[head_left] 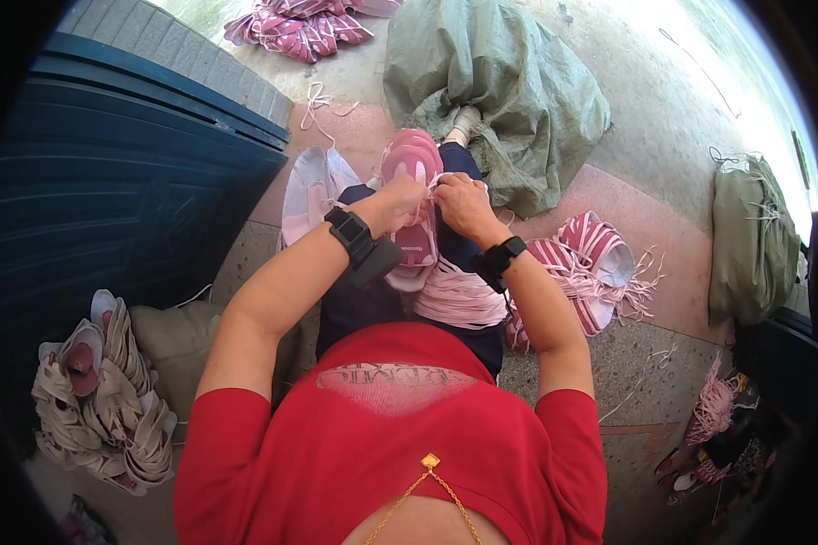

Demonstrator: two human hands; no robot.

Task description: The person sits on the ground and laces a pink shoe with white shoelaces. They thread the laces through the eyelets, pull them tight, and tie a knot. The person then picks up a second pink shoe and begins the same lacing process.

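Over my lap lies a pink shoe upper (416, 247), its rounded layered end pointing away from me. My left hand (400, 203) is closed on the middle of this upper, its fingers curled at the lacing area. Just to the right, my right hand (464, 205) pinches a pale shoelace (434, 181) close to the left fingertips. What the fingertips do exactly is partly hidden. A thick bundle of pink laces (459, 295) rests across my right thigh. Beyond my left knee, a whitish-pink shoe upper (309, 195) lies beside my leg.
Striped pink uppers with laces (591, 272) lie right of my leg. A large green woven sack (500, 91) stands ahead, another sack (754, 241) far right. Beige uppers (104, 400) are piled left, near a cushion (177, 345) and a dark blue door (136, 173).
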